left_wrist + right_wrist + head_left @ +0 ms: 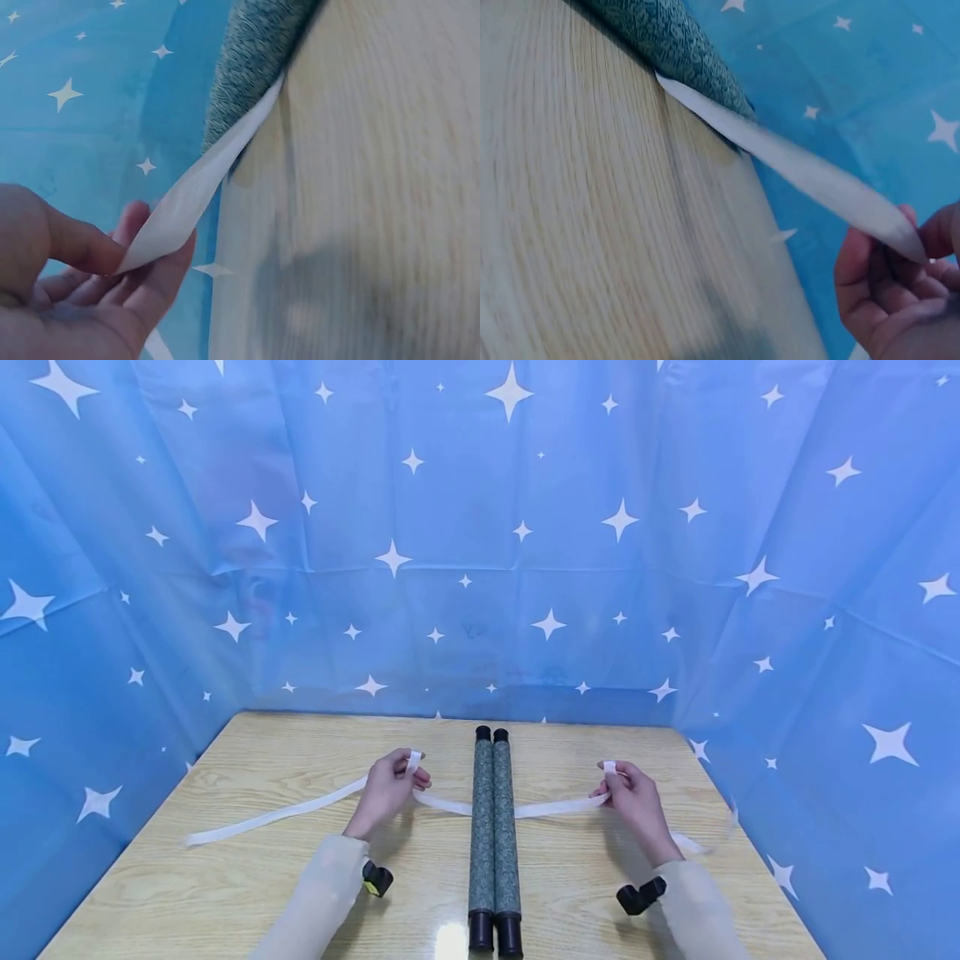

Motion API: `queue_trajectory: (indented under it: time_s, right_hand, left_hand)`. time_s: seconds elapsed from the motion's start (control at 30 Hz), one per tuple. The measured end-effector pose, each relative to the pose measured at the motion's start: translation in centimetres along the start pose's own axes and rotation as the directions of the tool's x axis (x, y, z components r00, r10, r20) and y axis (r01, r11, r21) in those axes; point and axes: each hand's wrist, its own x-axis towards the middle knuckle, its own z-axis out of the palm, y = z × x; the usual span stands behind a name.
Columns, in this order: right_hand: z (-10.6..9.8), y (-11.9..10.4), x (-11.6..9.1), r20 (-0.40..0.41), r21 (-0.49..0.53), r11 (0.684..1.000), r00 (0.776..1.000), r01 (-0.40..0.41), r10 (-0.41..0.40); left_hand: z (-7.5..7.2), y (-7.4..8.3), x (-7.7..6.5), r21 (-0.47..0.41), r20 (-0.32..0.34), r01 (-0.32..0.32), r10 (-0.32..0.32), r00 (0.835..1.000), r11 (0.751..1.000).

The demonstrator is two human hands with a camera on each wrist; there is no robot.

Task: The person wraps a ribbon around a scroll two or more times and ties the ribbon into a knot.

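A scroll rolled up from both ends (482, 835), covered in green-grey patterned cloth with black knobs, lies lengthwise on the table as two rolls side by side. Under its middle passes a white ribbon (558, 807), coming out on both sides. My left hand (386, 793) pinches the ribbon between thumb and fingers left of the scroll, and the loose end trails across the table to the left. On the other side my right hand (637, 802) pinches it likewise, its tail partly hidden behind the wrist. Both wrist views show the ribbon (180, 202) slanting up from beneath the roll (667, 49).
The wooden table (300, 893) carries the scroll. A blue curtain (465, 510) with white stars surrounds its back and sides. Black wrist devices (640, 896) sit at both cuffs.
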Motion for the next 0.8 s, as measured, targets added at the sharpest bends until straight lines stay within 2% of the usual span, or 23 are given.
queue_trajectory:
  time_s: [0.1, 0.23, 0.37, 0.53, 0.8]
  right_hand:
    - [0.5, -0.5, -0.1, 0.028, -0.020, 0.998, 0.998, 0.053, -0.053]
    - [1.2, -1.4, -0.5, 0.087, -0.038, 0.991, 0.988, 0.131, -0.127]
    - [1.8, -2.0, -0.7, 0.149, -0.031, 0.985, 0.975, 0.172, -0.166]
    - [2.5, -2.8, -1.0, 0.217, -0.062, 0.982, 0.963, 0.179, -0.162]
    - [3.5, -4.1, -1.4, 0.289, -0.089, 0.969, 0.937, 0.231, -0.197]
  left_hand:
    - [0.1, 0.5, 0.0, -0.031, 0.043, -0.028, 0.029, 0.999, 0.999]
    - [0.4, 1.3, -0.1, -0.078, 0.106, -0.033, 0.041, 0.994, 0.996]
    - [0.7, 1.9, 0.0, -0.092, 0.160, -0.032, 0.046, 0.986, 0.995]
    - [1.2, 2.5, 0.1, -0.048, 0.227, -0.054, 0.063, 0.972, 0.997]
    - [2.6, 3.2, 0.2, 0.036, 0.325, -0.167, 0.147, 0.934, 0.985]
